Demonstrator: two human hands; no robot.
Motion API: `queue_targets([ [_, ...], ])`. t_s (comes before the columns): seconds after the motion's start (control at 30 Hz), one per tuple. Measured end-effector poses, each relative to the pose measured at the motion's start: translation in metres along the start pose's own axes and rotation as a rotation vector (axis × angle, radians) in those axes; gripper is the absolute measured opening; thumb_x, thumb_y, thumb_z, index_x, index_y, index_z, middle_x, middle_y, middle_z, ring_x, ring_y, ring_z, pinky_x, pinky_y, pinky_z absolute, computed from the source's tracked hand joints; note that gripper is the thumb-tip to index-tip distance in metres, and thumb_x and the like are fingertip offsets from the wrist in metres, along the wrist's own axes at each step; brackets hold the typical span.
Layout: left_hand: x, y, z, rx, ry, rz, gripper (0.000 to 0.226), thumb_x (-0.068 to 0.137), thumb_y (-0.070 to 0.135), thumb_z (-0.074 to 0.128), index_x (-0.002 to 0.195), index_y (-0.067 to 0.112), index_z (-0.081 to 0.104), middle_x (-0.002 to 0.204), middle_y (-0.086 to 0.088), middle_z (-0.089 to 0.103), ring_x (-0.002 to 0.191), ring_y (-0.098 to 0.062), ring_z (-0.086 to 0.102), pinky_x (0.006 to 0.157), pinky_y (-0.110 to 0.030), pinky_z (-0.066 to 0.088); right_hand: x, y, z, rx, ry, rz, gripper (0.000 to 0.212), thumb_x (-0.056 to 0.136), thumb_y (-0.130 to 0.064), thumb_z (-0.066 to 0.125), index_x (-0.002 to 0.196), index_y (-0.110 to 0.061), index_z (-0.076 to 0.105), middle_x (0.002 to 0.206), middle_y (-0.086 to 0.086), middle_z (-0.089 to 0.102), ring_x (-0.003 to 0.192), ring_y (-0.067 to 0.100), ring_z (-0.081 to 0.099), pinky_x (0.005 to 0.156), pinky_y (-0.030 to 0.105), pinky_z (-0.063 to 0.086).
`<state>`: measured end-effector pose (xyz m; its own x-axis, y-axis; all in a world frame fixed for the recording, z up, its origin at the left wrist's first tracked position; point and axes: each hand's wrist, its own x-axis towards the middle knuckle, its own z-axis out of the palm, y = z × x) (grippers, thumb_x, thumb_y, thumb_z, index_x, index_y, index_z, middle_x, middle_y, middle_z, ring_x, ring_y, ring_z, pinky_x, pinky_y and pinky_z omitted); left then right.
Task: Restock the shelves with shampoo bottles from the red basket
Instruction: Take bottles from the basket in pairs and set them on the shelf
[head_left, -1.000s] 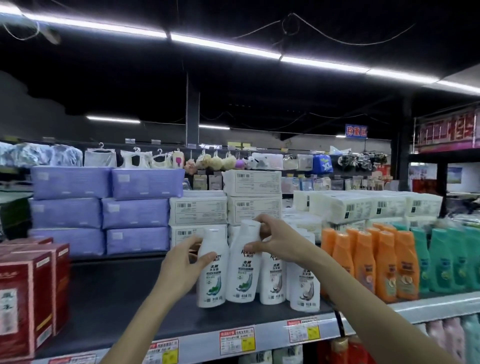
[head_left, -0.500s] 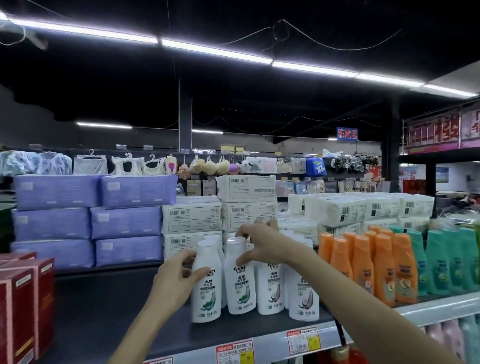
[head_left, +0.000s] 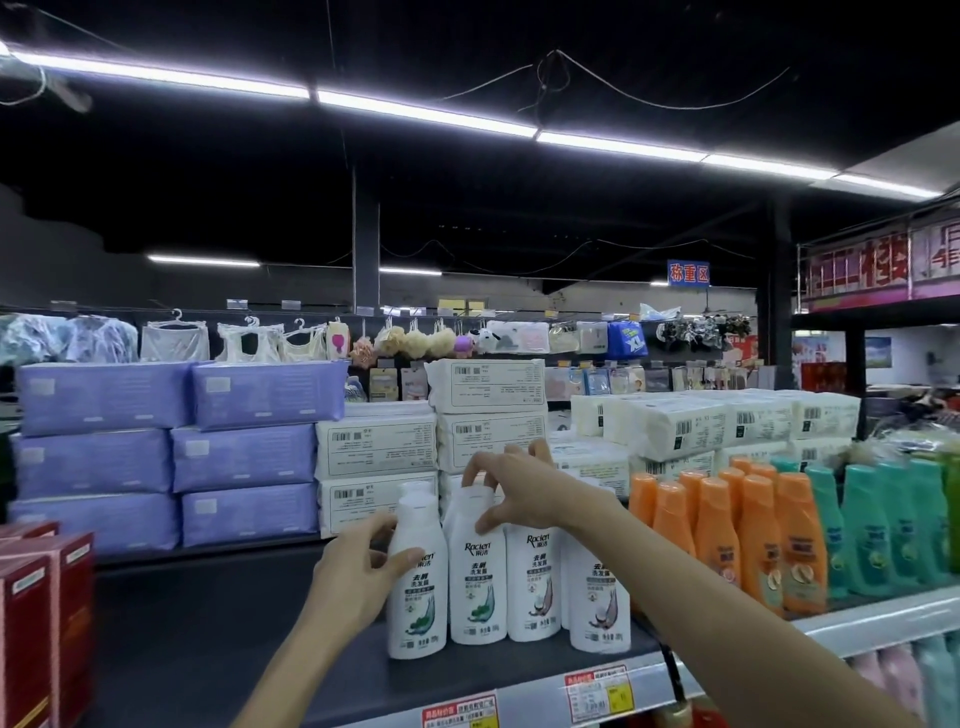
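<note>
Several white shampoo bottles stand in a row on the dark top shelf (head_left: 218, 639). My left hand (head_left: 358, 574) grips the side of the leftmost white bottle (head_left: 418, 587), which stands upright on the shelf. My right hand (head_left: 514, 493) reaches over the row, fingers and thumb pinching the cap of the second white bottle (head_left: 477, 577). Two more white bottles (head_left: 537, 582) stand to its right. The red basket is out of view.
Orange bottles (head_left: 753, 540) and teal bottles (head_left: 878, 525) fill the shelf to the right. Purple packs (head_left: 171, 452) and white tissue packs (head_left: 379, 447) are stacked behind. Red boxes (head_left: 41, 623) stand at far left. Price tags (head_left: 460, 709) line the shelf edge.
Both bottles have come down onto the shelf and stand closer together in the row. My hands stay on them, and the view has shifted slightly.
</note>
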<state>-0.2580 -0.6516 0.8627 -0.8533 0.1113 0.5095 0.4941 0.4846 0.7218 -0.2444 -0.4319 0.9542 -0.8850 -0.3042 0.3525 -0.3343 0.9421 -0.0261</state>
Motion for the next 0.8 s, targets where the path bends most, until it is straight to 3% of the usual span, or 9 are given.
queue_targets([
  [0.13, 0.003, -0.002, 0.003, 0.003, 0.000, -0.014, 0.030, 0.082, 0.028, 0.081, 0.109, 0.032, 0.069, 0.099, 0.014, 0.074, 0.086, -0.009, 0.073, 0.084, -0.042, 0.058, 0.002, 0.004, -0.005, 0.023, 0.011, 0.001, 0.039, 0.089, -0.045, 0.068, 0.124, -0.030, 0.059, 0.116, -0.006, 0.065, 0.109, 0.014, 0.043, 0.096, 0.039, 0.023],
  [0.3, 0.006, -0.001, 0.004, 0.015, 0.019, -0.021, 0.031, 0.080, 0.027, 0.083, 0.108, 0.032, 0.069, 0.097, 0.014, 0.074, 0.082, -0.008, 0.073, 0.079, -0.042, 0.060, 0.004, 0.005, -0.005, 0.043, 0.025, 0.013, 0.034, 0.090, -0.041, 0.068, 0.123, -0.031, 0.063, 0.115, -0.008, 0.065, 0.106, 0.012, 0.039, 0.092, 0.038, 0.022],
  [0.47, 0.007, -0.001, 0.004, -0.014, 0.046, -0.041, 0.032, 0.078, 0.021, 0.085, 0.098, 0.037, 0.065, 0.093, 0.010, 0.073, 0.079, -0.012, 0.073, 0.073, -0.046, 0.061, -0.001, 0.002, -0.005, 0.060, 0.034, 0.026, 0.037, 0.091, -0.039, 0.067, 0.127, -0.029, 0.062, 0.119, -0.005, 0.065, 0.106, 0.013, 0.034, 0.103, 0.042, 0.020],
  [0.6, 0.005, -0.001, 0.005, -0.017, 0.079, -0.042, 0.035, 0.077, 0.015, 0.085, 0.092, 0.038, 0.063, 0.090, 0.007, 0.072, 0.077, -0.011, 0.072, 0.072, -0.044, 0.062, -0.007, 0.000, 0.000, 0.025, 0.043, 0.031, 0.047, 0.090, -0.048, 0.065, 0.133, -0.030, 0.057, 0.128, -0.002, 0.062, 0.125, 0.022, 0.037, 0.110, 0.048, 0.019],
  [0.7, 0.001, 0.002, 0.006, -0.040, 0.088, -0.058, 0.030, 0.076, 0.023, 0.086, 0.097, 0.032, 0.067, 0.090, 0.008, 0.073, 0.077, -0.009, 0.072, 0.071, -0.040, 0.062, -0.013, 0.001, 0.005, 0.038, 0.092, 0.057, 0.055, 0.092, -0.057, 0.056, 0.139, -0.028, 0.051, 0.138, 0.001, 0.054, 0.133, 0.024, 0.038, 0.114, 0.049, 0.021],
  [0.8, -0.003, 0.010, 0.003, -0.021, 0.184, -0.070, 0.034, 0.079, 0.042, 0.081, 0.106, 0.026, 0.067, 0.095, 0.011, 0.072, 0.083, -0.002, 0.069, 0.073, -0.031, 0.056, -0.025, 0.001, 0.008, 0.196, 0.259, 0.105, 0.057, 0.093, -0.062, 0.049, 0.138, -0.025, 0.051, 0.134, 0.000, 0.056, 0.128, 0.020, 0.047, 0.112, 0.044, 0.033],
])
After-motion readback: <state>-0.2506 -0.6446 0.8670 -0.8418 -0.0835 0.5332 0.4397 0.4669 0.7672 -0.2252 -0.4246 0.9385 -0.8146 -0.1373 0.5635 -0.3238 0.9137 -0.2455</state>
